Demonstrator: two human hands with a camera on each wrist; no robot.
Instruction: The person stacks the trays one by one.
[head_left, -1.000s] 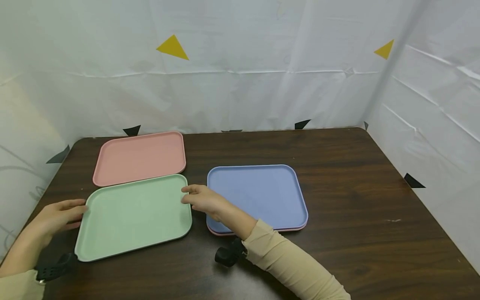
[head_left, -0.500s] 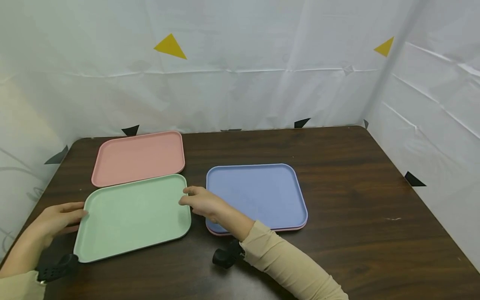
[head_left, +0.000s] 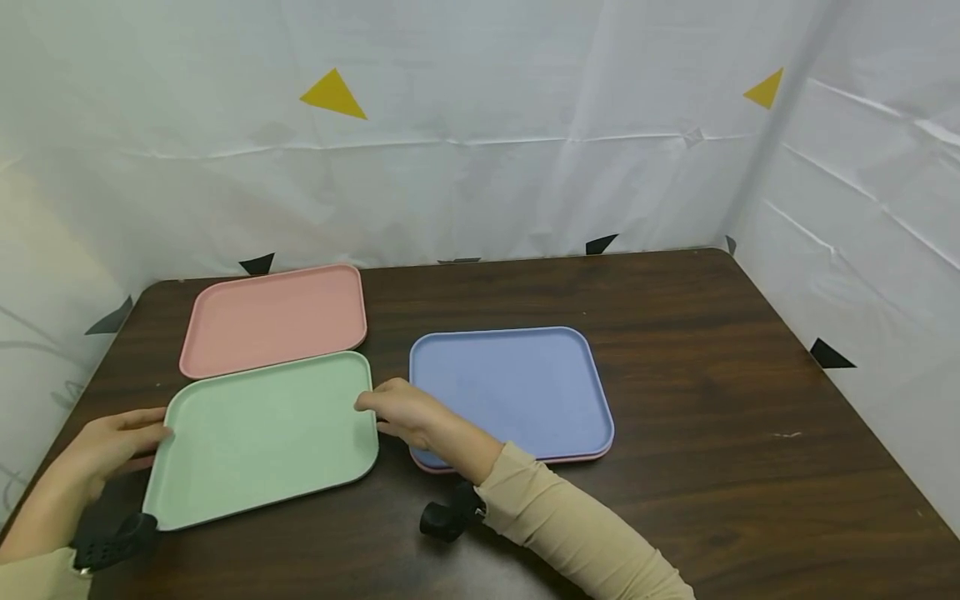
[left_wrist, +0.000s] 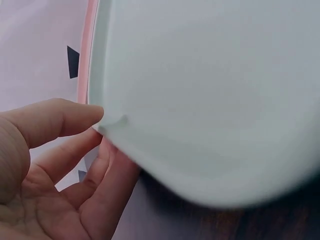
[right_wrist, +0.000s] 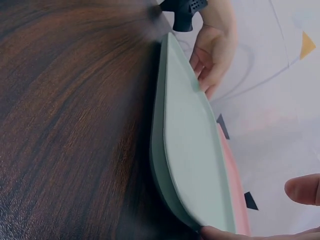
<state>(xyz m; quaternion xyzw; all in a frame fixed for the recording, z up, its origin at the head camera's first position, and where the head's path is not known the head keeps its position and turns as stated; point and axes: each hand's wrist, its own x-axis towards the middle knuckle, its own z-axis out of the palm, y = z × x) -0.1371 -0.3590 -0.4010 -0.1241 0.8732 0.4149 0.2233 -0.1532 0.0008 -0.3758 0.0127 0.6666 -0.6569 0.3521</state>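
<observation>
I see the green tray (head_left: 262, 437) between my 2 hands: left hand (head_left: 112, 442) pinches its left rim, right hand (head_left: 401, 412) pinches its right rim. The blue tray (head_left: 513, 387) lies just beyond my right hand, the pink tray (head_left: 273, 318) farther back.

A staged recording booth; white sheeting (head_left: 480, 167) (marked with yellow triangles (head_left: 332, 94)) encloses a dark wooden table (head_left: 712, 400).

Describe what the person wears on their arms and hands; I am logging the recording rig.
Both hands, left and right, are bare, with no gloves or rings in view. Each arm has a beige long sleeve. A black wrist-mounted camera sits at the right cuff, and a black perforated strap at the left wrist.
</observation>
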